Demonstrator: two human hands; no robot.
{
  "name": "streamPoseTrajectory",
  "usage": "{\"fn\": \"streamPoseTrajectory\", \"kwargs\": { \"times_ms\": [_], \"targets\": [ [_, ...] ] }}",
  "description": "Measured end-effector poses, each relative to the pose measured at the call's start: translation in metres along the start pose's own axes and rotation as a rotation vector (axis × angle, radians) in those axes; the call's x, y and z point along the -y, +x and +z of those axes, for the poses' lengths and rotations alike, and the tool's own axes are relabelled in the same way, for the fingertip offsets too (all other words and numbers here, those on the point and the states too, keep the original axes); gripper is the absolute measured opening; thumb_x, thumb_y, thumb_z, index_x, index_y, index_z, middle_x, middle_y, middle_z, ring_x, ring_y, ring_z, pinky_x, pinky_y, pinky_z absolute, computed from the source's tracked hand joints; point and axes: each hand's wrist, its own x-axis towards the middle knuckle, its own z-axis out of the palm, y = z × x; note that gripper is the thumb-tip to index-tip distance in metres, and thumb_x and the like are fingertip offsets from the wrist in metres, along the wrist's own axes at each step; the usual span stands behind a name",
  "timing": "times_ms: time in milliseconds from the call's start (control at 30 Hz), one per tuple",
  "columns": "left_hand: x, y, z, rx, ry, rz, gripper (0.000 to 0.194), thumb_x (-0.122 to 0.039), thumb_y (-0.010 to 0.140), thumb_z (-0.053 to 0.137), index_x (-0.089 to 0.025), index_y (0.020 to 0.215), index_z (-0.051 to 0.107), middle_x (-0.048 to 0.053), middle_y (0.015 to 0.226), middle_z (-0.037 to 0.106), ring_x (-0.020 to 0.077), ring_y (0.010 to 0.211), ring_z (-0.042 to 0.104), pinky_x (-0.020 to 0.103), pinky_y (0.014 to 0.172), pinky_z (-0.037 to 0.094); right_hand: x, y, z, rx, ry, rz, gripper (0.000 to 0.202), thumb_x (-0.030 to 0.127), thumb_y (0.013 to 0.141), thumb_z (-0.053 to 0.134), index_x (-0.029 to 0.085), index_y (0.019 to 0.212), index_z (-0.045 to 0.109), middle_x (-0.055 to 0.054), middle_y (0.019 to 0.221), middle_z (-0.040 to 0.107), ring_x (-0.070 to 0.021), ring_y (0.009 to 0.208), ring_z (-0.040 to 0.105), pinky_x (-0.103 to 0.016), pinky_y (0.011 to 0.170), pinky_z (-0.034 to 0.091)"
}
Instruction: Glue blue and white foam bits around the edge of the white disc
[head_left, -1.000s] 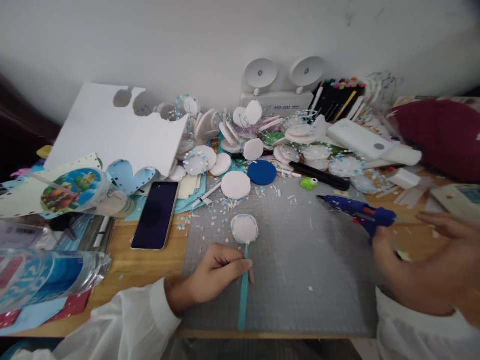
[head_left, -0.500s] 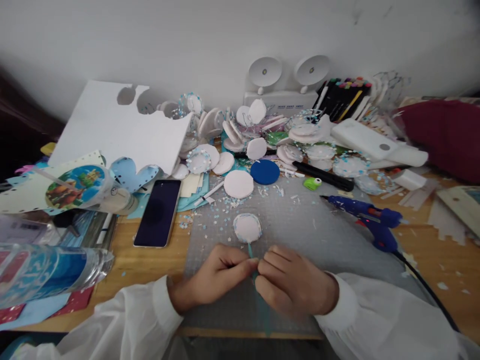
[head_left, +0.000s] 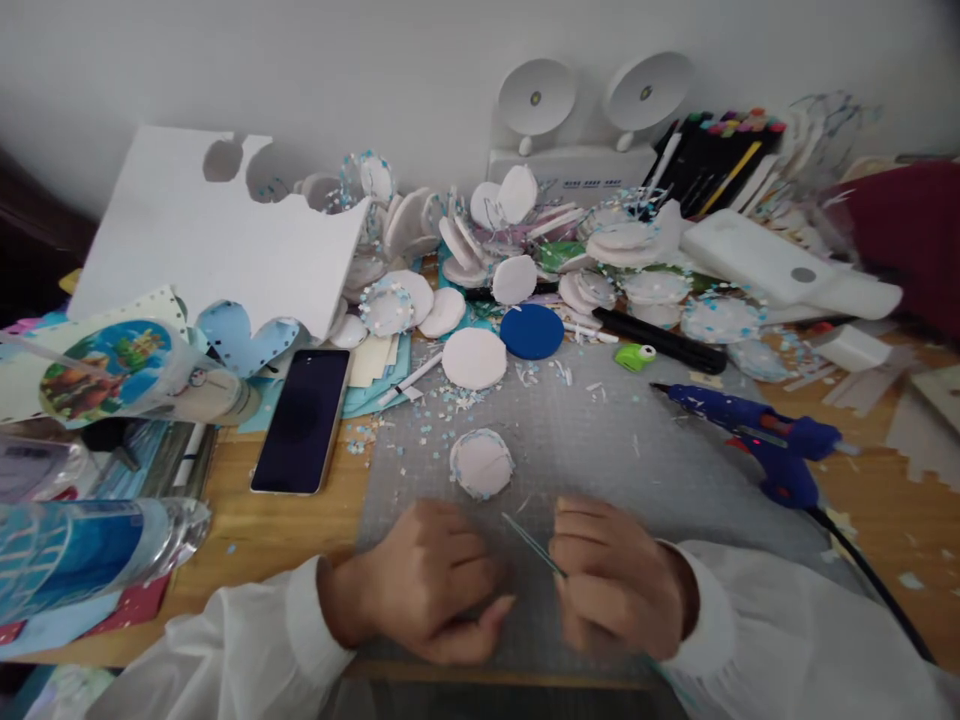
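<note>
My right hand [head_left: 619,575] is closed, fingers wrapped round a thin teal ribbon [head_left: 531,543]. One end of the ribbon sticks out toward the upper left, and a trailing piece shows below the hand by the sleeve. My left hand [head_left: 431,582] hovers low over the mat, fingers loosely bent and thumb held apart, with nothing visible in it. Just beyond both hands lies a white foam disc [head_left: 482,464] with small blue and white bits round its rim. Behind it sit a plain white disc [head_left: 474,359] and a blue round lid [head_left: 532,332].
A grey cutting mat [head_left: 600,440] bears paper scraps. To the right lies a blue glue gun [head_left: 765,435] with its cord. At left are a phone [head_left: 302,420], a drink cup [head_left: 135,370] and a water bottle [head_left: 97,550]. Several foam discs are heaped at the back.
My hands have moved apart, and the left has released the ribbon. The ribbon now hangs from my right hand, away from the bordered disc. The view has shifted slightly.
</note>
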Motion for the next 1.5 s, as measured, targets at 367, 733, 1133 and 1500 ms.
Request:
{"fn": "streamPoseTrajectory", "kwargs": {
  "times_ms": [367, 733, 1133, 1500],
  "targets": [
    [0.005, 0.000, -0.006, -0.109, 0.242, -0.052, 0.023, -0.011, 0.078, 0.050, -0.016, 0.057, 0.058, 0.000, 0.042, 0.048, 0.0126, 0.040, 0.038, 0.031, 0.044, 0.022, 0.004, 0.008, -0.009, -0.414, 0.462, 0.509, 0.023, 0.002, 0.080, 0.040, 0.023, 0.072, 0.034, 0.006, 0.055, 0.036, -0.0102, 0.046, 0.036, -0.027, 0.049, 0.033],
    [0.009, -0.002, 0.003, -0.179, 0.443, -0.229, 0.017, -0.013, 0.078, 0.057, -0.011, 0.092, 0.067, 0.002, 0.060, 0.066, 0.0156, 0.047, 0.058, 0.029, 0.043, 0.040, -0.016, -0.015, 0.000, -0.213, 0.550, 0.726, 0.020, 0.008, 0.081, 0.046, 0.023, 0.077, 0.035, 0.006, 0.060, 0.034, -0.0089, 0.048, 0.033, -0.024, 0.047, 0.026],
    [0.009, -0.002, 0.004, -0.150, 0.437, -0.228, 0.017, -0.013, 0.078, 0.055, -0.010, 0.090, 0.067, 0.001, 0.060, 0.066, 0.0163, 0.048, 0.060, 0.030, 0.042, 0.043, -0.023, -0.011, 0.005, 0.075, 0.418, 0.467, 0.024, 0.002, 0.075, 0.045, 0.022, 0.081, 0.034, 0.004, 0.066, 0.039, -0.0109, 0.061, 0.039, -0.026, 0.058, 0.031],
    [0.007, -0.003, 0.003, -0.174, 0.440, -0.237, 0.016, -0.013, 0.078, 0.057, -0.011, 0.090, 0.068, 0.001, 0.060, 0.066, 0.0152, 0.047, 0.058, 0.029, 0.041, 0.041, -0.026, -0.004, 0.001, 0.133, 0.276, 0.318, 0.024, 0.000, 0.072, 0.042, 0.021, 0.080, 0.035, 0.003, 0.064, 0.042, -0.0118, 0.060, 0.037, -0.027, 0.058, 0.032]
  ]
}}
